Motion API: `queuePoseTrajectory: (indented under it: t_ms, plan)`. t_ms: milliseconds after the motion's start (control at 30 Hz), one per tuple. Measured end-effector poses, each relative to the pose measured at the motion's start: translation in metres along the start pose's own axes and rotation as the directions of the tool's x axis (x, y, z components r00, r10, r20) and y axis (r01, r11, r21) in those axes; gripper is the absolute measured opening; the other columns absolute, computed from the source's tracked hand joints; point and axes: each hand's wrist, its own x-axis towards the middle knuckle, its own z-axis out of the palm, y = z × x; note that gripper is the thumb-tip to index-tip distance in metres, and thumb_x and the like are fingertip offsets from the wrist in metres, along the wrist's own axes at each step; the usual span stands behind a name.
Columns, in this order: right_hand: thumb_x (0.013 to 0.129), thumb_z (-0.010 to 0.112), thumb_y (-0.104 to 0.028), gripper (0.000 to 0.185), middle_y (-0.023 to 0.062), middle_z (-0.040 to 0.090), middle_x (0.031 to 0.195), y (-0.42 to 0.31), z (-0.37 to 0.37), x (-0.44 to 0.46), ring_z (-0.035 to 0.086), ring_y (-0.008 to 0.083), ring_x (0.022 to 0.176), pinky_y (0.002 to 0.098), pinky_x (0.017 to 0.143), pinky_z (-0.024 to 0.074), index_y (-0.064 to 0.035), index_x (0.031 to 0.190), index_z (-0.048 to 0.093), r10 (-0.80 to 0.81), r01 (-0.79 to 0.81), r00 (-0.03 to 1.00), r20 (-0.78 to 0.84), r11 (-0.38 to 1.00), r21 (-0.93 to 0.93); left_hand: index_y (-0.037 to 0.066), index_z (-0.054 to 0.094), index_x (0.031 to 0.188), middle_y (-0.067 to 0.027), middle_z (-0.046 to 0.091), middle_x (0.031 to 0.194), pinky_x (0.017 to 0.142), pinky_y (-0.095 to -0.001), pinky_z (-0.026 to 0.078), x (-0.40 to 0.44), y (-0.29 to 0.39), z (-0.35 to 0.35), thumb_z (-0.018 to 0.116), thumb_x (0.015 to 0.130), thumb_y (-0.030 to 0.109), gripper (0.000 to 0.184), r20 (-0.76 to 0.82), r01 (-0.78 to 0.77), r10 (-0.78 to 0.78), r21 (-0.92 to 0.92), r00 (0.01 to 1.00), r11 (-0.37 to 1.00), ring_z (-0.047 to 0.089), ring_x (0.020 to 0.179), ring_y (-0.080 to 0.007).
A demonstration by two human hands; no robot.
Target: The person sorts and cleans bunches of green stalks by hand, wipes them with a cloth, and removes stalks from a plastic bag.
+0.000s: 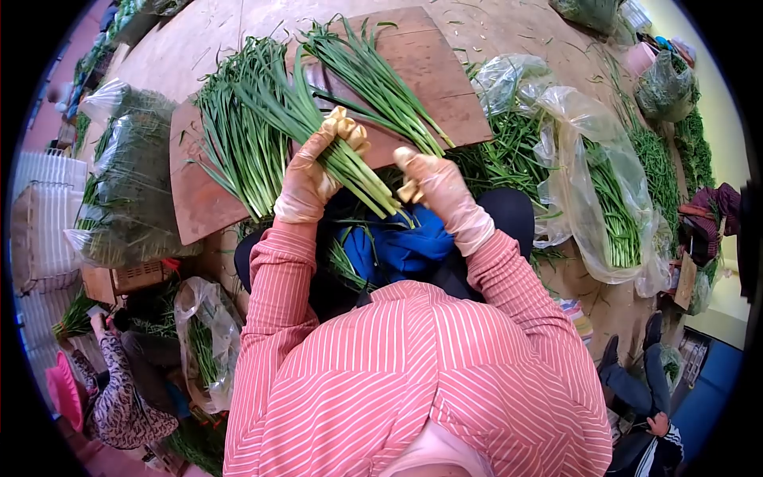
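Above blue cloth [413,242]: green stalk bunch [354,168] tilted, left hand [312,175] fingers curled around it; right hand [443,189] near its pale ends, fingers bent, blurred, cannot tell if pinching; other stalks [242,135] on brown board [441,71]

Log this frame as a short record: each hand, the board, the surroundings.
left hand: gloved, closed around a green-stalk bunch
right hand: gloved, near the bunch's cut ends; grip unclear
board: wooden, bearing a left pile and right pile of stalks
lap: blue cloth
right side: clear bag with stalks
others: two people, lower left and lower right
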Motion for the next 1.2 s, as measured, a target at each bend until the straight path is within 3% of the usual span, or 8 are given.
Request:
queuePoseTrajectory:
  t_ms: [67,133,233,467,800,967,1133,1200]
  plan:
    - [0.086,0.059,-0.047,0.042,-0.002,0.056,0.06,0.008,-0.013,0.002,0.049,0.0053,0.052,0.0193,0.049,0.0389,-0.0071,0.072,0.057,0.063,-0.057,0.991,-0.118,0.997,0.055,0.0,0.049,0.113,-0.0061,0.055,0.094,0.085,-0.0383,0.046,0.005,0.003,-0.016,0.055,0.089,0.013,0.028,0.146,0.017,-0.004,-0.088,0.989,0.996,0.053,0.09,-0.0215]
    - [0.083,0.064,-0.044,0.041,0.002,0.06,0.071,0.007,-0.015,-0.004,0.055,0.009,0.061,0.0211,0.057,0.0451,-0.0029,0.083,0.059,0.062,-0.056,0.997,-0.041,0.991,0.125,0.0,0.046,0.124,-0.009,0.056,0.108,0.094,-0.0435,0.044,0.001,0.003,-0.014,0.054,0.089,0.01,0.036,-0.077,-0.023,0.023,0.002,0.997,1.0,0.055,0.104,-0.0252]
    - [0.078,0.073,-0.03,0.055,0.0081,0.06,0.095,-0.002,-0.003,-0.025,0.057,0.0151,0.083,0.0265,0.08,0.047,0.0045,0.116,0.053,-0.258,0.277,0.961,0.101,0.903,-0.327,0.0,0.048,0.122,-0.0107,0.057,0.112,0.095,-0.0452,0.044,-0.001,-0.005,-0.005,0.053,0.09,0.012,0.035,-0.09,-0.009,0.015,0.061,0.996,0.998,0.055,0.107,-0.0272]
    - [0.091,0.055,-0.02,0.035,0.002,0.06,0.077,-0.013,-0.02,-0.038,0.052,0.0034,0.055,0.015,0.05,0.0402,-0.0005,0.121,0.052,-0.064,0.04,0.981,0.181,0.991,0.131,-0.001,0.05,0.12,-0.0135,0.057,0.113,0.093,-0.0473,0.046,-0.012,-0.012,0.016,0.055,0.09,0.011,0.032,-0.053,0.041,-0.037,0.074,0.998,0.996,0.054,0.11,-0.0311]
    - [0.093,0.051,-0.031,0.029,-0.0016,0.056,0.056,0.009,-0.069,-0.05,0.04,0.0033,0.036,0.0166,0.035,0.0299,-0.0072,0.107,0.061,-0.154,0.265,0.934,-0.322,0.904,0.335,0.0,0.045,0.123,-0.0098,0.056,0.112,0.085,-0.0449,0.05,-0.006,-0.028,0.057,0.054,0.091,0.015,0.036,-0.045,-0.05,0.059,0.168,0.997,0.985,0.055,0.109,-0.0279]
    - [0.093,0.046,-0.042,0.046,0.0056,0.064,0.093,0.015,-0.082,-0.047,0.063,0.0083,0.078,0.0167,0.06,0.0473,-0.0041,0.117,0.054,-0.286,0.415,0.877,-0.385,0.856,0.309,0.0,0.041,0.126,-0.0099,0.056,0.112,0.084,-0.0457,0.051,-0.003,-0.043,0.067,0.053,0.091,0.016,0.04,-0.011,-0.068,0.072,0.2,0.997,0.977,0.053,0.111,-0.0286]
    - [0.093,0.051,-0.038,0.045,0.0036,0.061,0.104,0.012,-0.065,-0.035,0.059,0.0106,0.094,0.0222,0.079,0.0462,-0.0037,0.121,0.053,-0.343,0.459,0.877,-0.338,0.806,0.373,-0.001,0.037,0.129,-0.0124,0.057,0.112,0.086,-0.0476,0.049,-0.006,-0.053,0.074,0.053,0.091,0.013,0.044,-0.017,-0.086,0.093,0.231,0.996,0.969,0.054,0.109,-0.0312]
    - [0.091,0.057,-0.03,0.04,0.0033,0.06,0.107,0.007,-0.057,-0.035,0.057,0.0087,0.094,0.0223,0.079,0.0458,-0.0021,0.119,0.054,-0.55,0.552,0.784,-0.29,0.83,-0.083,-0.001,0.037,0.129,-0.0135,0.058,0.111,0.087,-0.0462,0.048,-0.01,-0.053,0.081,0.053,0.091,0.013,0.043,-0.028,-0.092,0.103,0.251,0.994,0.964,0.055,0.108,-0.0312]
